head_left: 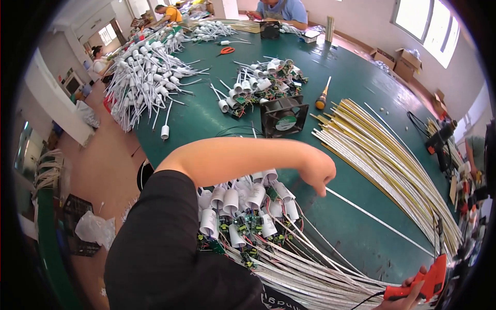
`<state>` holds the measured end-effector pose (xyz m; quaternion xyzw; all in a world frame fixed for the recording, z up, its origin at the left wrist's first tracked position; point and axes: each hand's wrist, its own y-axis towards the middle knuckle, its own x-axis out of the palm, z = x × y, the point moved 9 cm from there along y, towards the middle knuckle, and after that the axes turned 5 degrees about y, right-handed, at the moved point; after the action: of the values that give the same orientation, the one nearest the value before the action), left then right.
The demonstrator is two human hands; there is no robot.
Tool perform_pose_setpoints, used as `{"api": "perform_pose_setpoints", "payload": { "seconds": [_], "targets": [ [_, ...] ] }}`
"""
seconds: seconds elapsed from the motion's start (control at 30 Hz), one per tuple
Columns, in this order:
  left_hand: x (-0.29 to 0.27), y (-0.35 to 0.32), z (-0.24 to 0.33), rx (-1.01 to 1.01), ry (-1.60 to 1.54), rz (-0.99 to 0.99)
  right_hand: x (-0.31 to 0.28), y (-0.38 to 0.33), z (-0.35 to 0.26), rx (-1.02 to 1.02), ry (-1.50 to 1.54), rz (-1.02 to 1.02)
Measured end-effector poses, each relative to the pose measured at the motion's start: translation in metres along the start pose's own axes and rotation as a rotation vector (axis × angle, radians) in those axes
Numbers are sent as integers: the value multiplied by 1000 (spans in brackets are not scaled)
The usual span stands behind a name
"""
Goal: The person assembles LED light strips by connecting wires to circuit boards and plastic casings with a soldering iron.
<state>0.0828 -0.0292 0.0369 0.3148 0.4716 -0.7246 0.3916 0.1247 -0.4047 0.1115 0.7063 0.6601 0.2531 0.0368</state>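
White strip drawn out between two working hands

White strip [380, 222] lies slantwise on the right side of the green table [356, 77], between the near bunch of strip leads and the far bundle of yellow and white strips [385, 157]. Left hand [316, 169]: reaching across from the near left, thumb and finger closed on the strip's far-left end, presumably to keep it straight and steady. Right hand [412, 295]: at the near right, fingers wrapped around the body of a red tool [436, 279], whose upward pose probably brings its working tip close to the strip's other end; whether the two touch cannot be told. White cups [231, 200] with exposed circuit boards are heaped at the near edge, partly behind the left forearm, their leads running to the right, perhaps so that each stays within reach. Beyond the forearm stands a black fan [285, 123], upright, a position that would suit moving air over the work. A screwdriver [322, 99] lies to its right, on the far side of the strip bundle's left end
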Motion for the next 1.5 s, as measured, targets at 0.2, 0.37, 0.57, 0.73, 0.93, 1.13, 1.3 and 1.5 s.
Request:
{"api": "perform_pose_setpoints", "payload": {
  "seconds": [0.2, 0.37, 0.57, 0.73, 0.93, 1.13, 1.3, 1.5],
  "targets": [
    [-83, -151, -133, -348, -125, 348, -4, 1, 2, 30, -11, -1],
    [-18, -199, -266, -628, 252, 493, -7, -2, 5, 17, -45, 41],
    [3, -187, -265, -762, 421, 626, -12, 0, 12, 23, -35, -1],
    [19, -197, -251, -726, 356, 846, -1, -4, 1, 6, -12, -10],
    [18, -230, -245, -528, -232, 996, 0, -3, 6, 72, 14, -21],
    [-21, -208, -152, -128, -878, 1040, 4, -9, 5, 83, 109, -38],
    [-44, -127, -41, 177, -929, 837, 55, -42, 62, 569, 441, -221],
    [-54, -39, 61, 197, -584, 615, 116, -42, 48, 371, 77, -373]
  ]
}}
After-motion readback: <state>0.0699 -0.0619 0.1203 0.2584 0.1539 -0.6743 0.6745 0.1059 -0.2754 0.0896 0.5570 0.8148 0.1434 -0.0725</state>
